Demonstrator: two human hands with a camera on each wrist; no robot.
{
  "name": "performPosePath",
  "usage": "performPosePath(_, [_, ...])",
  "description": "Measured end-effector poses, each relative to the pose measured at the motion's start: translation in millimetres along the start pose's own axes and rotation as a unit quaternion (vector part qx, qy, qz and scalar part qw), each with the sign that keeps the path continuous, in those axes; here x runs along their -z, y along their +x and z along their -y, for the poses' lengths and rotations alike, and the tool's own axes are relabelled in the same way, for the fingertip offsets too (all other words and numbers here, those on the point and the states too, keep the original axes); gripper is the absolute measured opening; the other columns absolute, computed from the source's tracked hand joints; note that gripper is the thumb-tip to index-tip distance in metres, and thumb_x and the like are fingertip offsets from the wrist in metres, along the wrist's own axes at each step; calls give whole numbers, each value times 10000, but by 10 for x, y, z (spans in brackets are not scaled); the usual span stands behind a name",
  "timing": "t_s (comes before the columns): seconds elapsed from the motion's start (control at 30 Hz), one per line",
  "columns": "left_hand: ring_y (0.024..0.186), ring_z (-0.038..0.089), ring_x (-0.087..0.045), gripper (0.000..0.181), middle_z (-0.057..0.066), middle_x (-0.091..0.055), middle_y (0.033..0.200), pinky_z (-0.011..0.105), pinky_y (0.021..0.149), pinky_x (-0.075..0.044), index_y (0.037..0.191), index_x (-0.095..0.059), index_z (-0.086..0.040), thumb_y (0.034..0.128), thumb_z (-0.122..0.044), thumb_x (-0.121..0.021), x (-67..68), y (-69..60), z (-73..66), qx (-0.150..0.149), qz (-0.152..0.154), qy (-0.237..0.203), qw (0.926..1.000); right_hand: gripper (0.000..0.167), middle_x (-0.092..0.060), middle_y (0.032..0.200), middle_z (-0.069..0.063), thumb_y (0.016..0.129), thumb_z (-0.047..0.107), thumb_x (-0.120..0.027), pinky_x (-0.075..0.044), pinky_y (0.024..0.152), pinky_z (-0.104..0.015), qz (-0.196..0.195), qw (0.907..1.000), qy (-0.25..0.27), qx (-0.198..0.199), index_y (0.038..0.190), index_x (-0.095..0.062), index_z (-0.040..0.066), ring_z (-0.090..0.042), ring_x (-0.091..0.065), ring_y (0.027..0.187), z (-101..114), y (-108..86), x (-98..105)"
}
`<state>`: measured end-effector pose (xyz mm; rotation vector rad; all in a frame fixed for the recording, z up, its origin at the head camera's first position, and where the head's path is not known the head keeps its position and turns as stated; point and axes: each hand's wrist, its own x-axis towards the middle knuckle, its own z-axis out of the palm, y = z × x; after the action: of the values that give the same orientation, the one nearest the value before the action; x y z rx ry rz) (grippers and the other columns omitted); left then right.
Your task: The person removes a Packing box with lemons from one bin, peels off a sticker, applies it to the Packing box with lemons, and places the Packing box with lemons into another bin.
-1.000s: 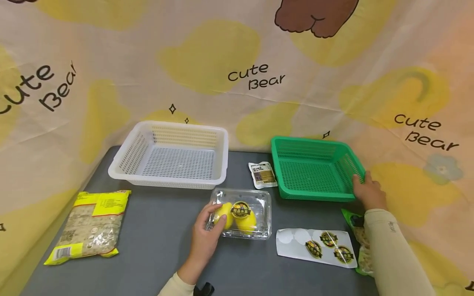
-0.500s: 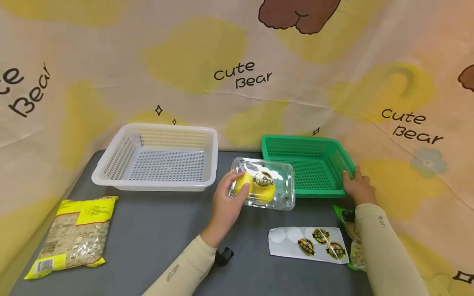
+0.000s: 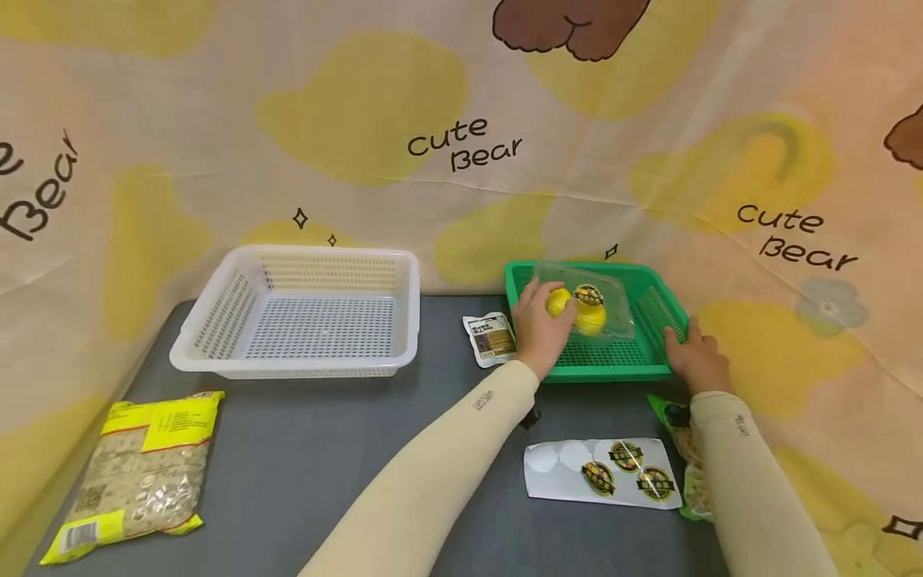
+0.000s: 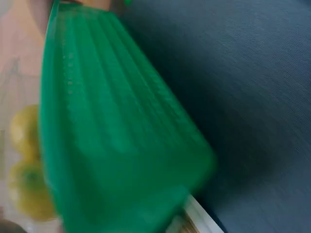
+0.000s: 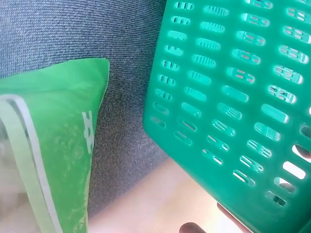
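A clear plastic clamshell box (image 3: pixel 614 308) with two yellow, lemon-like fruits (image 3: pixel 591 319) and a round black-and-gold label on its lid is in my left hand (image 3: pixel 542 327). Thumb and fingers grip its left end, and it hangs slightly tilted over the green basket (image 3: pixel 598 373). In the left wrist view the blurred basket wall (image 4: pixel 107 126) fills the middle, with the fruits (image 4: pixel 29 184) to its left. My right hand (image 3: pixel 699 361) holds the basket's right rim near the front corner. In the right wrist view the slotted wall (image 5: pixel 204 126) covers the right side.
A white basket (image 3: pixel 296 373) stands at the back left. A yellow bag (image 3: pixel 137 473) lies front left. Beside the green basket lies a small sachet (image 3: pixel 490 340). A label sheet (image 3: pixel 602 473) and a green bag (image 3: pixel 688 457), partly under the right forearm, lie in front.
My left hand has lifted the clamshell box from the table and carried it right and back, over the green basket. The right hand stays on the basket rim. The head view has shifted slightly.
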<state>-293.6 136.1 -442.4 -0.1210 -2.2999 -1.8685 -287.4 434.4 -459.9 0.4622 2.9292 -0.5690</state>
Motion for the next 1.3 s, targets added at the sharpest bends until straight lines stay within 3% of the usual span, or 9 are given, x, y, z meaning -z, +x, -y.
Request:
performPosePath(0.23, [1543,315,-322,383,67,-388,1664,508,1191,-357,1432,-655,-176,1066,-290,-660,-297,14,58,577,431,-143,9973,881,-45,1557,-532,1090,603,-143,-151,1113,-800,45,9999,80,-84,1628,148,-32,-762,-129,1380,45,-45,-4])
performPosePath(0.37, [1492,330,-400,412,125,-437,1609,498,1152,-413,1468,-621,-141,1080,-278,-639,-316,59,212,899,543,31,9945,894,-56,1562,-522,1082,628,-148,-164,1098,-810,-42,9999,122,-31,1640,136,-11,-783,-140,1362,45,-12,-39])
performPosePath(0.53, [1425,330,-468,453,165,-509,1535,474,1078,-481,1509,-574,-88,1090,-252,-628,-268,120,232,1235,809,202,9888,902,-55,1566,-522,1081,644,-143,-153,1095,-815,-20,10000,86,28,1647,133,-2,-790,-131,1361,79,38,-59])
performPosePath(0.77, [1080,340,-577,512,219,-412,1618,387,744,-474,1554,-536,-71,1062,-176,-634,-332,125,217,1572,1312,460,9777,889,-56,1570,-517,1088,629,-153,-149,1104,-809,-33,10000,54,-65,1648,133,0,-783,-124,1371,53,25,-12])
performPosePath(0.93, [1506,452,-318,537,254,-201,1707,473,1005,-491,1561,-532,-94,1043,-214,-608,-344,71,213,1591,1361,615,9759,888,-58,1566,-519,1089,622,-163,-161,1105,-804,-43,9999,69,-101,1647,133,-2,-779,-131,1367,47,1,-2])
performPosePath(1.0, [1588,466,-110,538,245,-101,1736,520,1140,-417,1561,-529,-91,1047,-235,-600,-348,47,211,1517,1306,780,9766,888,-50,1566,-521,1088,621,-161,-166,1102,-807,-3,9999,70,-104,1643,141,-3,-783,-129,1364,45,-6,-7])
performPosePath(1.1, [1614,401,-2,523,183,2,1764,523,1189,-369,1567,-514,-93,1069,-240,-575,-349,18,210,1098,1072,782,9850,895,-29,1569,-522,1083,635,-155,-157,1102,-812,53,9999,108,-112,1639,161,8,-789,-106,1367,36,0,-9])
performPosePath(1.2, [1627,317,-13,496,77,-6,1780,502,1206,-349,1563,-520,-107,1082,-220,-561,-329,-18,199,242,805,666,9942,902,-24,1572,-521,1078,649,-148,-154,1099,-816,33,9999,120,-106,1639,170,19,-791,-98,1366,33,12,-4])
performPosePath(1.3, [1630,254,-24,486,8,-62,1779,473,1249,-268,1564,-523,-141,1087,-229,-546,-270,-47,207,-937,786,1090,9865,902,-33,1567,-525,1081,643,-153,-157,1097,-815,-4,9999,103,-80,1638,165,10,-788,-107,1364,31,30,9])
